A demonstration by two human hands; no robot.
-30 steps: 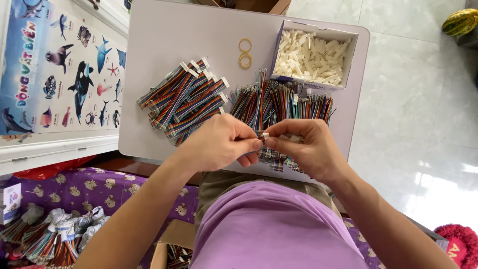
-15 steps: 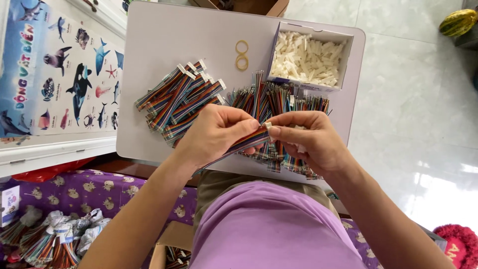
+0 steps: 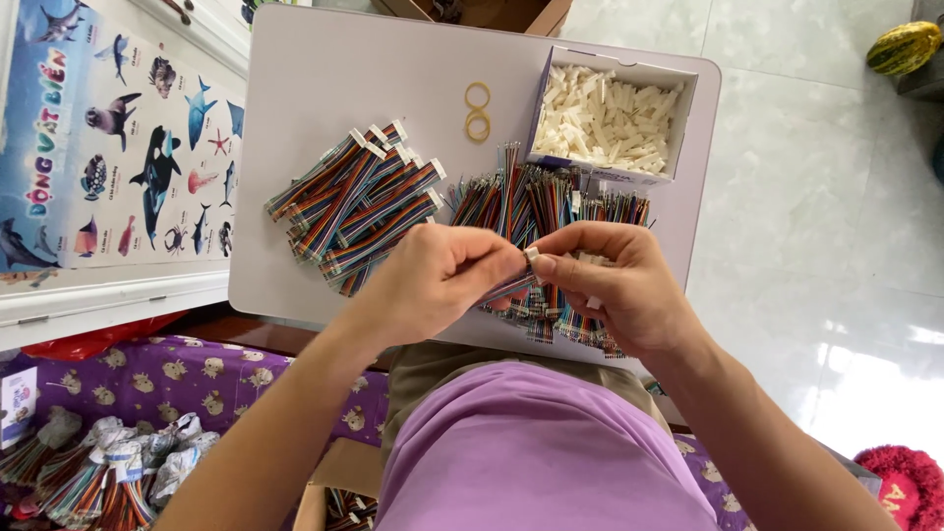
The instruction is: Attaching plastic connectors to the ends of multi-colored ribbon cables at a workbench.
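So there's a small white cardboard box [image 3: 678,123] at the far right of the table, packed full of little white plastic connectors [image 3: 610,118]. That's the only real container up there. Just left of it lie two yellow rubber bands [image 3: 478,110], one touching the other.

Both hands meet over the near edge. The left hand [image 3: 433,280] is curled closed around a multicoloured ribbon cable [image 3: 506,288], and the right hand [image 3: 615,285] pinches a white connector [image 3: 532,254] at the cable's end between thumb and forefinger.

Behind the hands sits a loose pile of coloured wires [image 3: 551,202], and to the left a stack of finished cables [image 3: 359,206] with white ends.

The table [image 3: 324,79] is pale lilac. The floor [image 3: 816,197] is glossy light tile, and a sea-animal poster [image 3: 108,147] lies off to the left. More cable bundles [image 3: 88,482] wrapped in paper sit low down on the left.
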